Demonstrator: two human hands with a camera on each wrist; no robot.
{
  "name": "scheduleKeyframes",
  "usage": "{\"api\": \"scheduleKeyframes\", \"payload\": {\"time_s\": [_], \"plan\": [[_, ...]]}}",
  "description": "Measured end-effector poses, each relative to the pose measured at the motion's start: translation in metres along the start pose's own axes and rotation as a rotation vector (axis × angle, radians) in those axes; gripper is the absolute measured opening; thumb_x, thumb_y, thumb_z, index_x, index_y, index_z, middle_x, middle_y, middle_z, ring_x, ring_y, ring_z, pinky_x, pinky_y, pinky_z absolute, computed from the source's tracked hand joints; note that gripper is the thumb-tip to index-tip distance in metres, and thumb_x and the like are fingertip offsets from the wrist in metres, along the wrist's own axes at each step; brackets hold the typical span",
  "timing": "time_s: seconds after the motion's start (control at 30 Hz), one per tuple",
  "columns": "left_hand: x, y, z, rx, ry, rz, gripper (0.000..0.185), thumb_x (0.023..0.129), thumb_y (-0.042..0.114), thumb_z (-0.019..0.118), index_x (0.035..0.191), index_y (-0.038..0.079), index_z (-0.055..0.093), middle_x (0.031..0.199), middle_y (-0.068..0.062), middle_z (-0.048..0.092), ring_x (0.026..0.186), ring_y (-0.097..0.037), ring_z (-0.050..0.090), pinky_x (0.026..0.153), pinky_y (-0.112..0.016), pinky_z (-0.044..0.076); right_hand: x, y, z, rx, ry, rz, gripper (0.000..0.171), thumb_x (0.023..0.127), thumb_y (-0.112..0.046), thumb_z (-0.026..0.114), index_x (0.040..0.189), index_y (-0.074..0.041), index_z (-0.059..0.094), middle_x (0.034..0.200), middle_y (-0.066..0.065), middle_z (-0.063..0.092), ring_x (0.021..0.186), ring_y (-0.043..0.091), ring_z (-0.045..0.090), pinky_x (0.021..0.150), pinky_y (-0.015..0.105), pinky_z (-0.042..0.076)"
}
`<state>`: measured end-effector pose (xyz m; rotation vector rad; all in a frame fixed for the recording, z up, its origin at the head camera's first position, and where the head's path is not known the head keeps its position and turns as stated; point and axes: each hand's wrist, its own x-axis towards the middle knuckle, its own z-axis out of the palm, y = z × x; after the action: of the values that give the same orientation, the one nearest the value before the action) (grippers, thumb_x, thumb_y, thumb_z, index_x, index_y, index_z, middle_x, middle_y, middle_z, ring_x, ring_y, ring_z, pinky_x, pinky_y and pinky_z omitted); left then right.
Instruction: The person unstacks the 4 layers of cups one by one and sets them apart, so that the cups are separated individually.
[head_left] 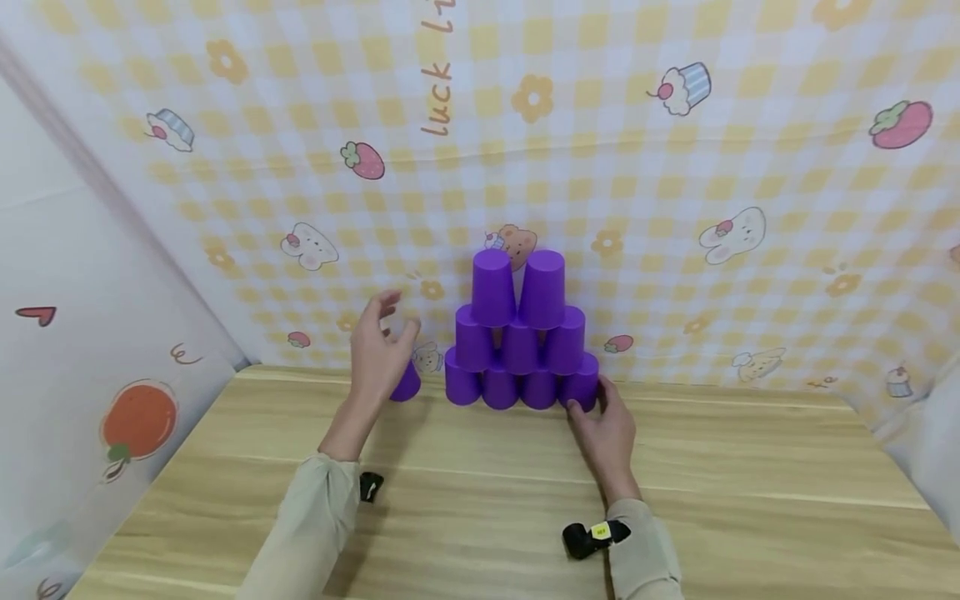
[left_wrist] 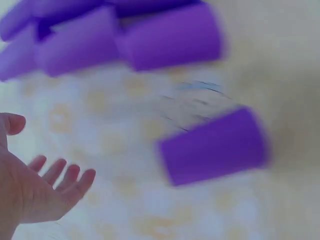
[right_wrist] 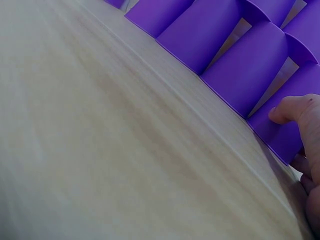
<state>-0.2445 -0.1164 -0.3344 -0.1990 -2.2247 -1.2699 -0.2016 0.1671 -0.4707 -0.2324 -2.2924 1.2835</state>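
Upside-down purple cups stand as a stepped stack in the head view: several in the bottom row, three middle cups above, and two top cups. My right hand holds the bottom row's right-end cup, thumb on its front and fingers round its far side. To the left of the stack stands a single purple cup, partly hidden by my left hand. In the left wrist view that left hand has its fingers loosely spread, holding nothing, and a gap shows between it and the single cup.
The stack stands on a wood-grain table, near its back edge. Right behind hangs a yellow-and-white checked cloth with printed figures. A white cloth closes off the left side. Black straps with small devices sit at the wrists.
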Motion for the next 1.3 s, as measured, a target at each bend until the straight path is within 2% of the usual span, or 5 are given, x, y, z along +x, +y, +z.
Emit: {"api": "scheduleKeyframes", "payload": {"time_s": [0.1, 0.2, 0.4, 0.93, 1.3], "plan": [[0.009, 0.027, 0.005, -0.094, -0.034, 0.056, 0.042, 0.077, 0.023, 0.061, 0.114, 0.008, 0.050, 0.114, -0.005, 0.051, 0.103, -0.024, 0.047, 0.079, -0.041, 0.043, 0.001, 0.000, -0.001, 0.000, 0.005, 0.001, 0.056, 0.069, -0.020, 0.069, 0.119, -0.008, 0.047, 0.114, 0.013, 0.053, 0.103, 0.025, 0.050, 0.088, 0.034, 0.039], [0.017, 0.048, 0.010, -0.115, -0.085, 0.065, 0.046, 0.076, 0.030, 0.062, 0.116, 0.010, 0.048, 0.115, -0.002, 0.050, 0.104, -0.021, 0.047, 0.081, -0.040, 0.042, 0.001, -0.001, -0.002, 0.004, -0.001, 0.001, 0.055, 0.069, -0.020, 0.069, 0.119, -0.008, 0.047, 0.114, 0.013, 0.053, 0.103, 0.025, 0.050, 0.088, 0.034, 0.039], [0.027, 0.071, 0.025, -0.087, -0.190, 0.072, 0.056, 0.074, 0.040, 0.062, 0.119, 0.012, 0.044, 0.117, -0.001, 0.048, 0.105, -0.019, 0.043, 0.082, -0.037, 0.041, 0.000, -0.002, -0.002, 0.001, -0.010, -0.002, 0.055, 0.070, -0.020, 0.069, 0.119, -0.006, 0.047, 0.114, 0.015, 0.052, 0.104, 0.027, 0.050, 0.088, 0.036, 0.039], [0.031, 0.082, 0.054, -0.132, -0.274, 0.048, 0.052, 0.074, 0.020, 0.065, 0.119, 0.009, 0.042, 0.106, -0.005, 0.052, 0.095, -0.017, 0.049, 0.081, -0.030, 0.043, 0.003, -0.002, -0.005, -0.019, 0.020, -0.029, 0.055, 0.069, -0.018, 0.070, 0.118, -0.005, 0.047, 0.113, 0.016, 0.053, 0.102, 0.027, 0.051, 0.087, 0.035, 0.040], [0.032, 0.085, 0.042, -0.157, -0.250, 0.052, 0.052, 0.075, 0.021, 0.064, 0.120, 0.012, 0.041, 0.107, -0.001, 0.051, 0.096, -0.013, 0.049, 0.077, -0.023, 0.044, 0.002, -0.003, -0.001, -0.004, 0.000, 0.006, 0.055, 0.069, -0.019, 0.069, 0.118, -0.006, 0.047, 0.113, 0.014, 0.053, 0.102, 0.026, 0.051, 0.088, 0.035, 0.040]]}}
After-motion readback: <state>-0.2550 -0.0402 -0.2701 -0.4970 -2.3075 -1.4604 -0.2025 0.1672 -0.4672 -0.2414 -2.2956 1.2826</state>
